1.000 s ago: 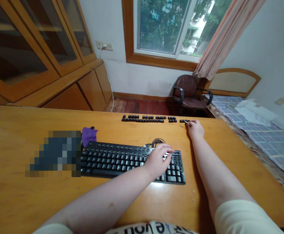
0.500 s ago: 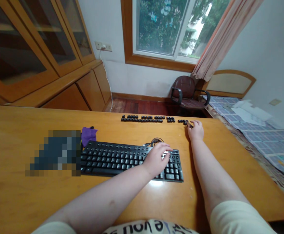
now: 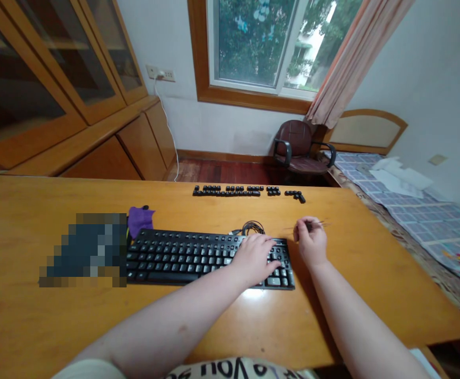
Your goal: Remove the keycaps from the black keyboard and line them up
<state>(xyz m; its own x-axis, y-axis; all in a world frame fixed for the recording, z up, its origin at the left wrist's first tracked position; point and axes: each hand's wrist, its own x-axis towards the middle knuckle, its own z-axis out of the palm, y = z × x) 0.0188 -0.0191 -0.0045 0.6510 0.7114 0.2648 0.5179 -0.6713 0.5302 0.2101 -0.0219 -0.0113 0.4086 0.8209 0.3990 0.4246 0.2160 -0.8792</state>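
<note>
A black keyboard lies on the wooden table, with key places along its top row and right side bare of caps. My left hand rests on its right part, palm down, thumb and fingers apart. Just right of the keyboard, my right hand is raised and closed around a thin wire tool, apparently a keycap puller; its wire ends poke out and are blurred. Loose black keycaps stand in rows along the table's far edge. A short group of keycaps ends the rows at the right.
A coiled cable sits behind the keyboard. Left of it are a purple cloth and a blurred-out dark item. Past the table stand a chair, a bed and a glass-door cabinet.
My right hand has come back from the far-right keycaps toward the keyboard's right end, holding the wire tool. My left hand stays on the keyboard, its fingers a little lower and flatter.
</note>
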